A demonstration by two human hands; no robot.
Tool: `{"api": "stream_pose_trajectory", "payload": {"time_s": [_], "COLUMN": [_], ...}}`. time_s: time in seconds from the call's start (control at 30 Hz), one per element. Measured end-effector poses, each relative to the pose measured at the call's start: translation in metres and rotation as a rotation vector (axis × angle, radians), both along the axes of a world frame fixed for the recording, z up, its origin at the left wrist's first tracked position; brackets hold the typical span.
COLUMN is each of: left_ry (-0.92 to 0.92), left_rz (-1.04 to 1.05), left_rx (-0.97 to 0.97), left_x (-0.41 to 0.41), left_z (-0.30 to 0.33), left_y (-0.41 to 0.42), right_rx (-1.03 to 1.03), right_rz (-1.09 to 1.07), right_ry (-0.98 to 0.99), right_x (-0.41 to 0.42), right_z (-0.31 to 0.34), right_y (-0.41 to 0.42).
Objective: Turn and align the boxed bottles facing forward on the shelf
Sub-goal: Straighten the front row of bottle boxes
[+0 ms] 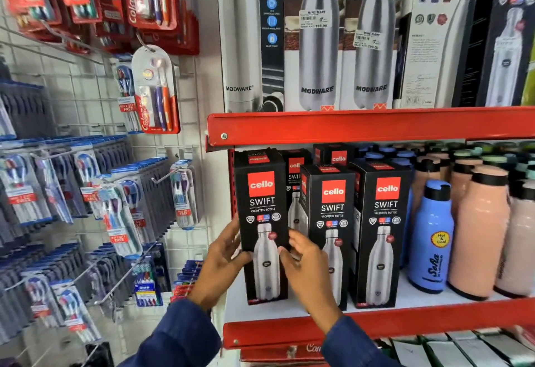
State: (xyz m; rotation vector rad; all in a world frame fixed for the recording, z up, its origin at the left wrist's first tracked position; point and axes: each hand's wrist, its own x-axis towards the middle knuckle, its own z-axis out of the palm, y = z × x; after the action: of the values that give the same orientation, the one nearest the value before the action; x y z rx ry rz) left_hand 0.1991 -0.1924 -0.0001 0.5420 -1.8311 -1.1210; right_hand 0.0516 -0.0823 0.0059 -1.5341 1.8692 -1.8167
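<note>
Both hands, the left hand [223, 253] and right hand [304, 259], clasp the leftmost black box [262, 222] standing on the shelf [434, 303]. Stiff cardboard, probably top-heavy; best held by its side edges.

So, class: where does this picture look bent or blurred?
Head view: the wide lens bows the red shelf edge and tilts the upper boxes outward; the toothbrush packs at the left edge smear, while the black bottle boxes read sharply.

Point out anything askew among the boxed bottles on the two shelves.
Upper shelf: the leftmost Modware box and a white box show side or back panels. Below, the middle Cello box is turned slightly, side panel visible.
</note>
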Motion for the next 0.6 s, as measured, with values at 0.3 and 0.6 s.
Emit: {"api": "stream_pose_trajectory", "payload": {"time_s": [0.3, 0.6], "left_ry": [-0.086, -0.081], "left_rz": [0.038, 0.147], "left_rx": [0.008, 0.012], "left_x": [-0.012, -0.016], "left_z": [-0.027, -0.042], "left_y": [-0.004, 0.009], "right_rx": [0.066, 0.084], "right_rz": [-0.07, -0.095], "right_ry": [0.018, 0.057], "right_x": [-0.009, -0.017], "right_z": [-0.025, -0.04], "right_y": [-0.014, -0.016]}}
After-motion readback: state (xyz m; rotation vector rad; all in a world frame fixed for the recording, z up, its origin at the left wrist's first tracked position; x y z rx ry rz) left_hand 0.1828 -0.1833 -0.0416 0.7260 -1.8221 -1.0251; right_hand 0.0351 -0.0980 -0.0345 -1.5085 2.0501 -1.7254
